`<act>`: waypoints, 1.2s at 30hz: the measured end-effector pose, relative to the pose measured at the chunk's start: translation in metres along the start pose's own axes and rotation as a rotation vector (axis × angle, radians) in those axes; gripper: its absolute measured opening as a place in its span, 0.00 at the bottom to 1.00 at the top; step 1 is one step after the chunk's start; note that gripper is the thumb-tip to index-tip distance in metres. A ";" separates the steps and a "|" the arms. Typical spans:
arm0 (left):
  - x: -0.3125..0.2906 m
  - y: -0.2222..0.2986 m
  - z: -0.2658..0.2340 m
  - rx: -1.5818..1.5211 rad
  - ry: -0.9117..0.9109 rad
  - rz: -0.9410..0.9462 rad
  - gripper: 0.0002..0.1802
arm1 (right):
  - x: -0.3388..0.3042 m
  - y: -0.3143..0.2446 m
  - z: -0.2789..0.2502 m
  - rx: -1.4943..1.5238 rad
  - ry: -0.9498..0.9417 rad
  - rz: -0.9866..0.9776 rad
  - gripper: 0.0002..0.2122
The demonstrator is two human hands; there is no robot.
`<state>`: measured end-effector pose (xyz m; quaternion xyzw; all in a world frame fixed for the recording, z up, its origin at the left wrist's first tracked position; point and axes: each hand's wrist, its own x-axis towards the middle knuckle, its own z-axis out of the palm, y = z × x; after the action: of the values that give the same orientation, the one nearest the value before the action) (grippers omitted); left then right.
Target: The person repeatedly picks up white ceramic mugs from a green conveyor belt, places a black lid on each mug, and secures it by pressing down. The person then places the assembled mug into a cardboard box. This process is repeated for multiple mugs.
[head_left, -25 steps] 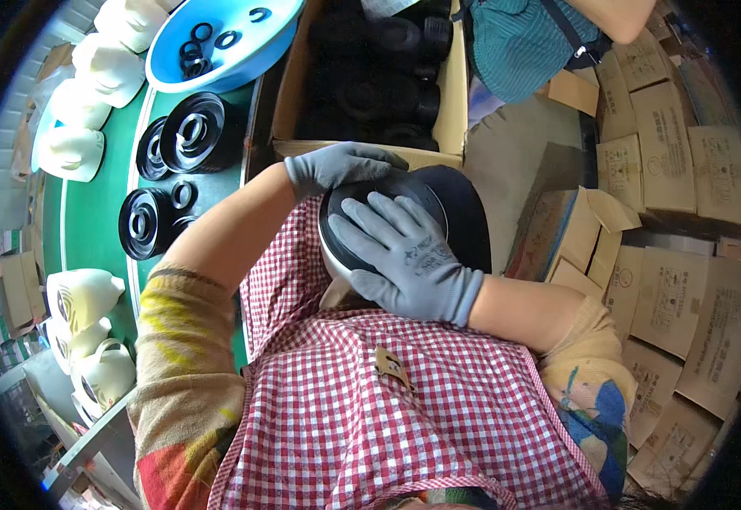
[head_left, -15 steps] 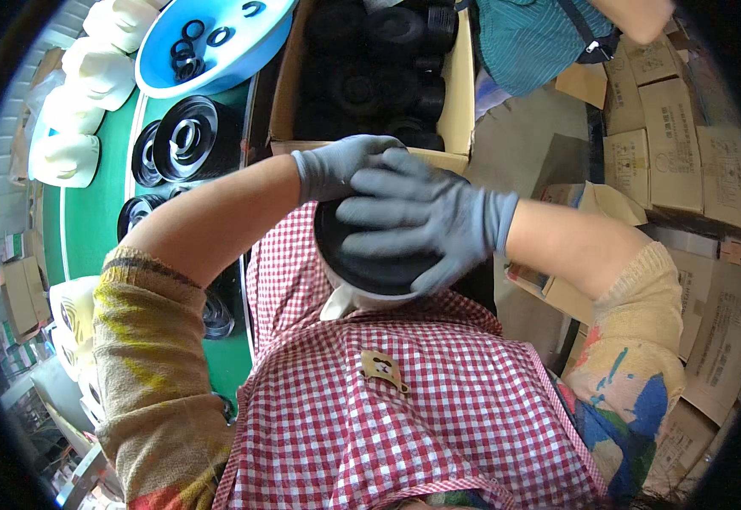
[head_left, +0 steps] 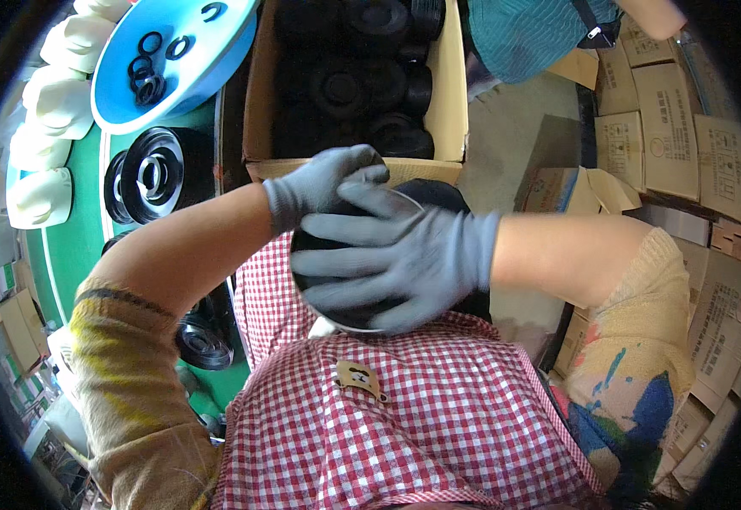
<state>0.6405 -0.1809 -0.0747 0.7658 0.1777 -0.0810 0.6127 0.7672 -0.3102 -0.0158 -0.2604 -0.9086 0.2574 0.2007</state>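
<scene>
In my lap rests a white jug-like vessel, its round black end [head_left: 335,314] turned up toward me. A short white handle or spout [head_left: 323,328] pokes out at its near side, against my red checked apron. My left hand [head_left: 326,183], in a grey glove, curls round the far left edge of the vessel; some of its fingertips are hidden. My right hand [head_left: 387,255], gloved the same way, lies flat across the black end with its fingers spread and slightly blurred. Most of the vessel's body is hidden beneath the hands.
Beyond my hands stands an open carton [head_left: 451,102] of black round parts. A blue basin [head_left: 217,72] with black rings, large black threaded parts [head_left: 166,174] and white spouted tops [head_left: 43,197] are on the green table. Another person [head_left: 528,38] is ahead; stacked cartons [head_left: 668,127] line the right.
The hands and the vessel sit slightly farther left and lower in view. My right hand has shifted over the black end, fingers still spread. The surroundings have slid as the view moved.
</scene>
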 end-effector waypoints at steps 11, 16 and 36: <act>-0.002 0.006 -0.012 -0.120 -0.060 -0.108 0.19 | -0.042 0.039 -0.023 -0.129 -0.003 0.034 0.35; 0.038 0.014 0.003 0.366 0.018 0.035 0.17 | 0.026 -0.025 0.011 -0.069 0.071 0.092 0.28; 0.050 0.037 0.008 0.609 -0.206 0.078 0.20 | 0.035 -0.031 0.018 -0.102 0.130 0.133 0.28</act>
<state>0.7011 -0.1866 -0.0594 0.9080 0.0528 -0.1838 0.3728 0.7192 -0.3188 -0.0044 -0.3460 -0.8863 0.2064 0.2283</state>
